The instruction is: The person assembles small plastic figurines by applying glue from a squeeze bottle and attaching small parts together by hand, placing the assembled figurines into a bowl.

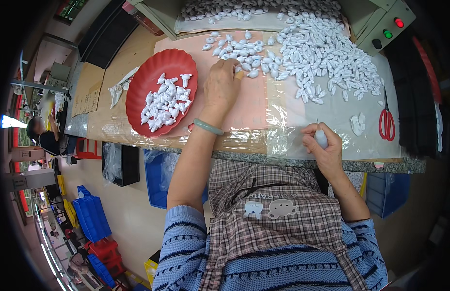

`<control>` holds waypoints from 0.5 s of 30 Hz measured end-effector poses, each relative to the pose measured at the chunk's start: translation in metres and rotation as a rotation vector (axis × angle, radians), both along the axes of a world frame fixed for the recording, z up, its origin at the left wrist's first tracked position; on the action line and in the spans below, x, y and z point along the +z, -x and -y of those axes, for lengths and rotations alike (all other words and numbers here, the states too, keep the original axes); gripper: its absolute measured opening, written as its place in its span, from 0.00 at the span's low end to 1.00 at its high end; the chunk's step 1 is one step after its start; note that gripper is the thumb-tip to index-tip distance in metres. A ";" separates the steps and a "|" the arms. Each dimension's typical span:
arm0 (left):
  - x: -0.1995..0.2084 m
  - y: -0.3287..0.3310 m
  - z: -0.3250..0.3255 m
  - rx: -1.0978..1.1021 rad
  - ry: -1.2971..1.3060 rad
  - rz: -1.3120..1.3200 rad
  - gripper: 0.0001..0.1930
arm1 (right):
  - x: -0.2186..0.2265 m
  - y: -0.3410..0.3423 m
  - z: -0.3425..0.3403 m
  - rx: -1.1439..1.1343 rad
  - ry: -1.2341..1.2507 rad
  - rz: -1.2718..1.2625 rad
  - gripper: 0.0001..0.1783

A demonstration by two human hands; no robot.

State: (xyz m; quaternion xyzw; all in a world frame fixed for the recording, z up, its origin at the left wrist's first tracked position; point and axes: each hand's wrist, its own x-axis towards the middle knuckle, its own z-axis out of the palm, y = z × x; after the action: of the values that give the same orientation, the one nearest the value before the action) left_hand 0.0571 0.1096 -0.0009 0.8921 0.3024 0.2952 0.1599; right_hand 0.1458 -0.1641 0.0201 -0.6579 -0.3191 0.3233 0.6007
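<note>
Small white pieces [242, 52] lie loosely clustered on a pink sheet [254, 104] on the desk [104, 116]. They look light and smooth, perhaps soft, and probably roll easily; a gentle pinch around the plump body should suit them. The left hand [221, 83] is at the cluster's near edge, fingers bent and close together; whether they grip a piece, I cannot tell. Nearer the front, the right hand's [328, 151] fingers curl around a pale, rounded tool [321, 139]. Right of the cluster spreads a large pile [327, 58] of similar shapes; left, a red bowl [187, 62] holds more. Red scissors [386, 125] lie beyond the right hand.
</note>
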 end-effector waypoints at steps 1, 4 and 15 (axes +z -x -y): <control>0.000 0.000 0.002 -0.040 -0.026 0.010 0.10 | 0.001 0.000 0.000 0.005 0.008 -0.004 0.06; 0.001 0.004 0.007 -0.085 -0.014 0.039 0.11 | 0.001 0.000 0.002 -0.006 0.013 0.020 0.07; 0.029 0.048 0.076 -0.440 1.641 0.559 0.15 | 0.004 -0.006 -0.001 0.038 -0.008 -0.137 0.15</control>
State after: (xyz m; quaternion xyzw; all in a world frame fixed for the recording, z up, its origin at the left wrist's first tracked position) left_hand 0.0094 0.0334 0.0277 0.4304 0.1903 0.1552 0.8686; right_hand 0.1518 -0.1631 0.0244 -0.6255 -0.2911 0.3777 0.6176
